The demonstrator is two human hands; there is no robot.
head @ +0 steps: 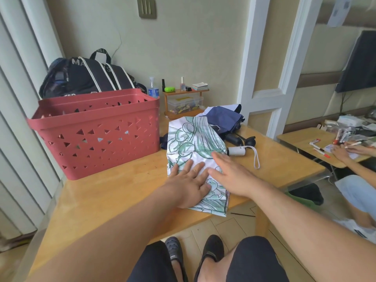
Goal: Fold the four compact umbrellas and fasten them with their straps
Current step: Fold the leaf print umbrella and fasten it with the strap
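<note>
Much of the white umbrella point(195, 143) is covered: its near portion is hidden beneath the left hand point(188, 185) and the right hand point(227, 176), and its shaft cannot be seen under the cloth. The navy umbrella point(224, 119) beyond the fingertips is partly masked by the white canopy, and how far it has been folded cannot be made out. A dark blue piece point(163, 141) is glimpsed between the canopy and the red basket point(95, 131), too little of it being shown to tell what it is. Whatever lies inside the basket is concealed by its wall.

The white umbrella is seen as a flattened canopy printed with green line drawings, creased into broad panels. Its white handle point(236, 151), with a pale wrist loop point(255, 157), is found just beyond and to the right of the right hand's fingertips.

The canopy's long axis is laid from the table's near edge away from the person, leaning slightly left at the far end, while the handle is pointed to the right.

Both hands are held flat with straight fingers, pressed side by side on the cloth, nothing being gripped. The umbrella is rested on the wooden table point(114, 192), just right of the basket.
</note>
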